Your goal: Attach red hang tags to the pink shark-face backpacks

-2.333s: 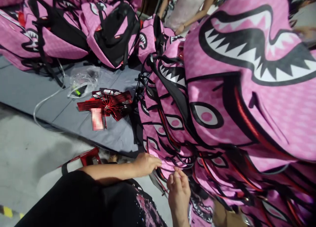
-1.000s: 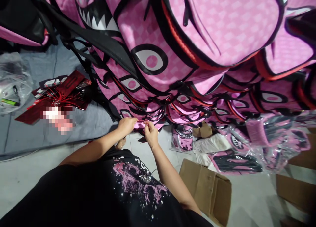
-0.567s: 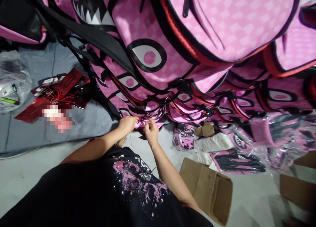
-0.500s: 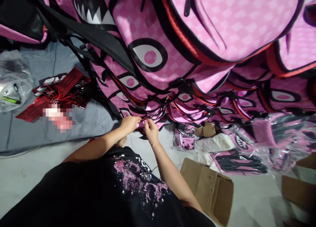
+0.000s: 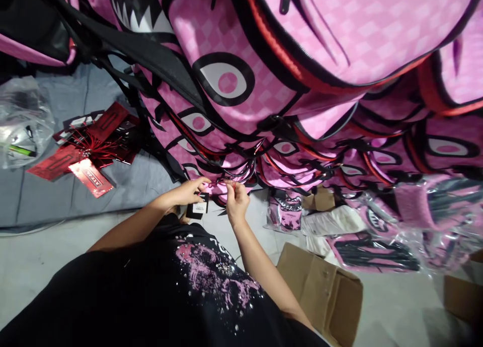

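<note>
My left hand (image 5: 188, 192) is by the lower front of the pink backpacks, its finger and thumb apart. Just beneath it hangs a black hang tag (image 5: 198, 207) with a white label; the tag's upper part is hidden behind my fingers. My right hand (image 5: 237, 202) is closed in a pinch on a thin red cord (image 5: 233, 185) a short way to the right. Both hands are close to the lower edge of a pink checkered backpack (image 5: 226, 120) with an eye print, black straps and red-trimmed zips.
A pile of red and black hang tags (image 5: 92, 143) lies on grey cloth (image 5: 124, 188) at left, near a clear plastic bag (image 5: 22, 120). An open cardboard box (image 5: 317, 286) stands on the floor at right. Plastic-wrapped pink packages (image 5: 373, 249) lie behind it.
My hands have moved apart, the left a little to the left with its fingers loosened. The black tag now shows below my left hand. The view has shifted slightly.
</note>
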{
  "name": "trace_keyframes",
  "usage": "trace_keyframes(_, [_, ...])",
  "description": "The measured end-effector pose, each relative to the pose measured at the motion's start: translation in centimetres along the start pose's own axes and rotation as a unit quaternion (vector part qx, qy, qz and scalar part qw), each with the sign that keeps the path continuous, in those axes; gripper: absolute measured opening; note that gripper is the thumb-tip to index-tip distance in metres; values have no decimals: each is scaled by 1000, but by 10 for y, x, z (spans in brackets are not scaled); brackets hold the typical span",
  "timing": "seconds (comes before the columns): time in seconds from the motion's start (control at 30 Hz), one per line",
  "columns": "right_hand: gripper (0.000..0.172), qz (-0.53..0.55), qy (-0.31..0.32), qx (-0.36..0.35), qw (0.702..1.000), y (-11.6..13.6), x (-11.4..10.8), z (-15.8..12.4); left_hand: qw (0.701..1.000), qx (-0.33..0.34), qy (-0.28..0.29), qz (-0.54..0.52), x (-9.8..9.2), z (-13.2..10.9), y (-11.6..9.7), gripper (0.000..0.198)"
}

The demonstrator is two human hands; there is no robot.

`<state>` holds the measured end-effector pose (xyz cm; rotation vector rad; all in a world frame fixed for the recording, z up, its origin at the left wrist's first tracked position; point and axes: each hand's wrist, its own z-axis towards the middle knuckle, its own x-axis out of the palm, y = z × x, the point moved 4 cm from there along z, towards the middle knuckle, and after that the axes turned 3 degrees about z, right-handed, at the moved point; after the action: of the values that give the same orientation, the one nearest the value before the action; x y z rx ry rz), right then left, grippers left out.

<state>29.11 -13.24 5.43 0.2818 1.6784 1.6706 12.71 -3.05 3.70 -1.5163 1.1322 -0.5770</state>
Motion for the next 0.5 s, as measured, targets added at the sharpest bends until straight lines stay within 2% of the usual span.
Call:
trace_keyframes(0.1, [12,5,25,-38,999,5,4,-3,993,-50,-95,56,-5,-9,5,36])
trace_keyframes(0.2, [11,-16,66,-109,992,9,8,-6,986,-11,-150,69,0,-12,2,23])
trace_keyframes(0.3, [13,-52,110,-141,983,9,15,-2,974,33,-204,88,5,-10,1,16])
trace_keyframes(0.5, [18,-76,206,-132,967,10,23,14,951,53,-264,154,10,-5,3,12])
